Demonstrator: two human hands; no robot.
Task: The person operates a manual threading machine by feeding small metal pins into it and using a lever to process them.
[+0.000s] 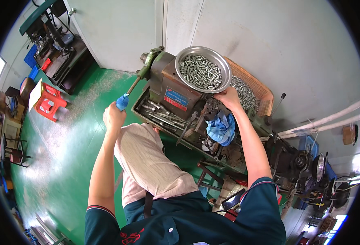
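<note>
My left hand is closed round the end of a machine lever, just below the blue wrapping on it. The lever runs up to a green-grey bench machine. On top of that machine sits a round metal bowl full of small metal cylindrical parts. My right hand is at the near right side of the bowl, over the machine's working area. Its fingers are pinched together, and what they hold is hidden. Beneath my right forearm lies a crumpled blue cloth.
Behind the machine an orange plastic basket holds many more metal parts. Rods and tools lie in the machine's tray. A red stool stands on the green floor at left, and a drill press at far left. Another lever rises at right.
</note>
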